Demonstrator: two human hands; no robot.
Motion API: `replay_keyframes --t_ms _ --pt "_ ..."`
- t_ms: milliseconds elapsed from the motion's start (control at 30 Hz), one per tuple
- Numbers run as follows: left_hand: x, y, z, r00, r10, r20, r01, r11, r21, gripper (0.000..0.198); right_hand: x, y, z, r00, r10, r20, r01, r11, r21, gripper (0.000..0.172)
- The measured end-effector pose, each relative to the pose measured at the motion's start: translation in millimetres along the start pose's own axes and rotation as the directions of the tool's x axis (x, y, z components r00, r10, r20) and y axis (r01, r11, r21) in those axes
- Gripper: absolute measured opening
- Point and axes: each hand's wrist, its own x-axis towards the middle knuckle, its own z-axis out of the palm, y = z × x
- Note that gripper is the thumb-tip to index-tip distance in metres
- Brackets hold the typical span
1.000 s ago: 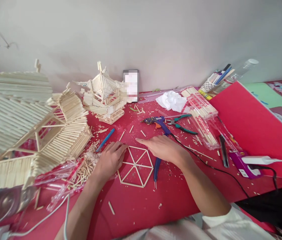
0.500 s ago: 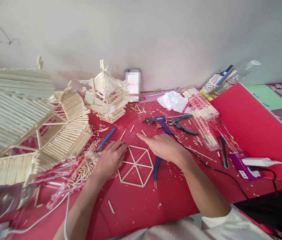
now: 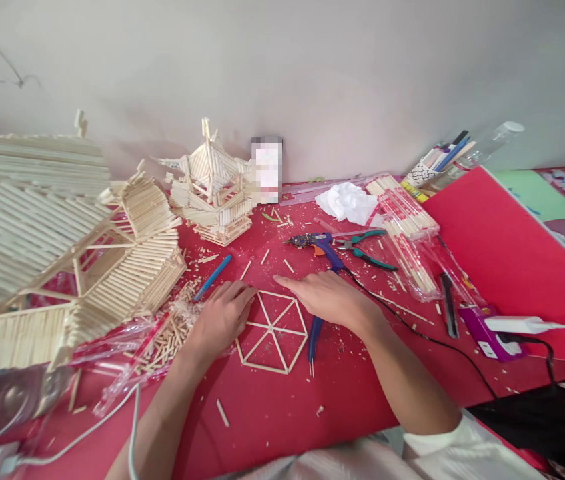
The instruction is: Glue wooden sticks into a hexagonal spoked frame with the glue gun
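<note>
L hand [image 3: 225, 317] at upper-L edge of hex stick frame [image 3: 271, 329], which lies flat on red desk [image 3: 342, 413]; R hand [image 3: 329, 297], pointing, nr its upper-R side. Contact pts hidden, so can't tell if either grip is apart, together or clamped on smth. Blue tweezers [image 3: 315, 339] just R of frame, glue gun [image 3: 331, 253] beyond.

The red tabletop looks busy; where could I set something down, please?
Mostly bare: the near strip between both forearms, this side of the hexagonal pale wooden frame, save one loose pale stick and crumbs; the patch between the right forearm and thin black cable. Crowded: leftward around the large pale stick model, and beyond the right hand around the blue glue gun.
</note>
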Motion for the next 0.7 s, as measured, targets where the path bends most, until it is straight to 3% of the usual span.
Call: replay_keyframes --t_ms 133,267,700 --pt "-0.2 0.1 0.0 1.0 -0.013 0.003 0.013 1.0 -0.007 0.028 0.0 0.6 0.0 0.998 0.047 -0.04 -0.047 0.999 -0.005 0.07" --pt "-0.5 -0.6 1.2 1.0 -0.007 -0.003 0.007 1.0 -0.006 0.029 1.7 -0.7 2.5 1.0 -0.007 -0.002 0.007 1.0 0.001 0.069" --pt "-0.8 -0.3 1.4 1.0 -0.006 0.009 0.006 1.0 -0.016 0.03 -0.8 -7.2 4.4 1.0 -0.002 0.002 0.002 1.0 0.005 0.064"
